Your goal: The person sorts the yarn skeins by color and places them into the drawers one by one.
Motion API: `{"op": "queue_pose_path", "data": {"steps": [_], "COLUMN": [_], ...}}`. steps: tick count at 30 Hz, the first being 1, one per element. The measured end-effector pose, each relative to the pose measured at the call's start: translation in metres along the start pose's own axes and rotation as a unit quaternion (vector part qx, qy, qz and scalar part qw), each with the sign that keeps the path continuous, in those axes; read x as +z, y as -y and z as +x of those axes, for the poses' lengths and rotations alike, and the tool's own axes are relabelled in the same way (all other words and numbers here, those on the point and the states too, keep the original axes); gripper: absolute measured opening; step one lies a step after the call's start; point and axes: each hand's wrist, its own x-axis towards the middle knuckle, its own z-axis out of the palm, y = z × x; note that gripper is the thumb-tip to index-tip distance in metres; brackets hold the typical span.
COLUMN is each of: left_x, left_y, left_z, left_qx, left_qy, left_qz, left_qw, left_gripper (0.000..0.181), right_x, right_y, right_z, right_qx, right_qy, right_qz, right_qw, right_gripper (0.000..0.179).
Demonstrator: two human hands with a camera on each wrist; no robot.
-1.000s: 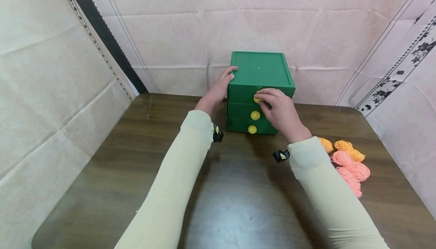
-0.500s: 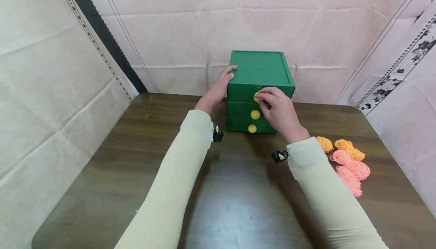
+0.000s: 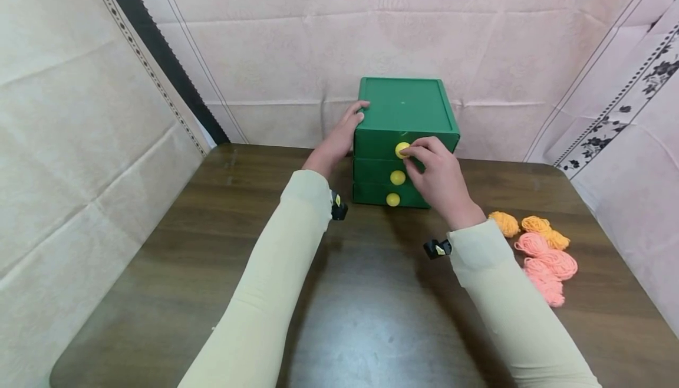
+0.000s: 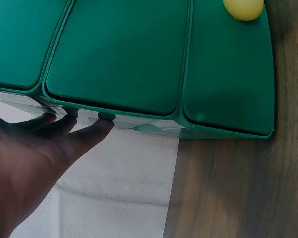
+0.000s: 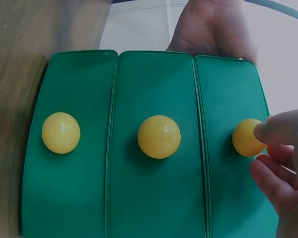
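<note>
A small green drawer box has its drawers stacked, each with a round yellow knob. My left hand lies against the box's left side, fingers extended; in the left wrist view its fingertips touch that side wall. At the top drawer, my right hand pinches the edge of the top knob with its fingertips, leaving most of the knob in sight. Below are the middle knob and the bottom knob. The right wrist view shows the drawer fronts lying flush.
Orange yarn and pink yarn lie in small skeins on the right of the brown wooden table, beside my right forearm. A pale cloth backdrop hangs close behind the box.
My right fingertips have shifted slightly to the right on the top knob, so more of it shows. The left hand and the box look unmoved.
</note>
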Motion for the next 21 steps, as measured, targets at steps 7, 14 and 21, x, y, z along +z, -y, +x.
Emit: {"op": "queue_pose_path", "data": {"steps": [7,14,21], "left_x": [0.000,0.001,0.002], "left_y": [0.005,-0.004,-0.004], "left_z": [0.004,-0.007,-0.006], "left_qx": [0.010,0.018,0.020], "left_qy": [-0.002,0.001,0.008], "left_qz": [0.000,0.000,-0.015], "left_qw": [1.0000,0.9998,0.9996], "left_gripper": [0.044,0.048,0.049], "right_x": [0.003,0.009,0.020], "right_y": [-0.004,-0.005,-0.006], "right_z": [-0.011,-0.015,-0.018], "right_qx": [0.005,0.027,0.044], "right_qy": [-0.001,0.027,0.056], "right_qz": [0.004,0.009,0.016], "right_qw": [1.0000,0.9992,0.9973], "right_gripper": [0.012,0.015,0.017]}}
